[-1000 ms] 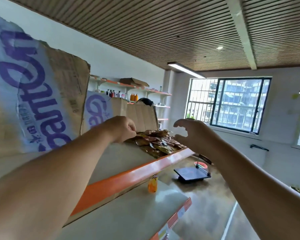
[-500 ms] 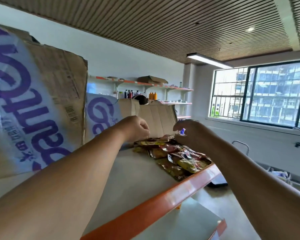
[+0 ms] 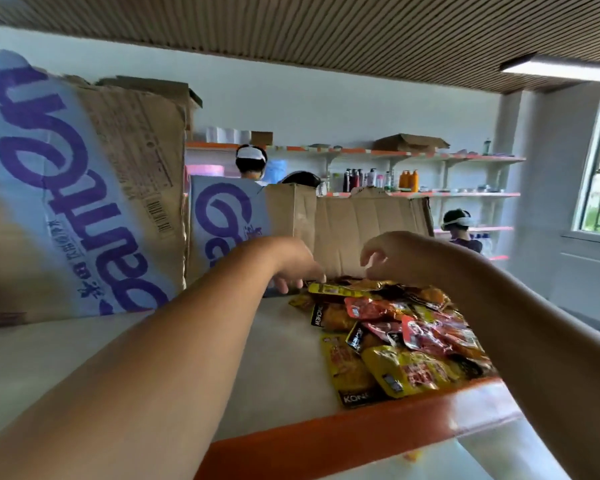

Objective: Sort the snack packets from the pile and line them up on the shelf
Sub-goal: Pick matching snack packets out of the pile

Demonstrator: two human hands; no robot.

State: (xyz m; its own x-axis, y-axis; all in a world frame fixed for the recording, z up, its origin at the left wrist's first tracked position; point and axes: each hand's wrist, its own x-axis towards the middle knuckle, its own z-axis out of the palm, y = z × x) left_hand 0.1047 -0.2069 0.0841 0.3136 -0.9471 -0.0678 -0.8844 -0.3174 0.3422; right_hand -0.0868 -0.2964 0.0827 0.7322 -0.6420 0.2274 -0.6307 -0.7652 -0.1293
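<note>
A pile of snack packets [image 3: 395,337] in yellow, red and black wrappers lies on the right part of the white shelf [image 3: 278,368], which has an orange front edge. My left hand [image 3: 291,268] reaches to the far left corner of the pile, where its curled fingers pinch the end of a yellow packet [image 3: 336,289]. Just above the far end of the pile hovers my right hand [image 3: 395,258], its fingers loosely curled and holding nothing.
Large cardboard boxes with purple lettering [image 3: 77,202] stand along the back left of the shelf, and a lower open box [image 3: 361,233] stands behind the pile. Wall shelves with bottles [image 3: 378,178] and other people are in the background. A window is at the right.
The view has swung left and come closer to the shelf. My right hand has come down over the far end of the pile. My left hand stays at the pile's far left corner.
</note>
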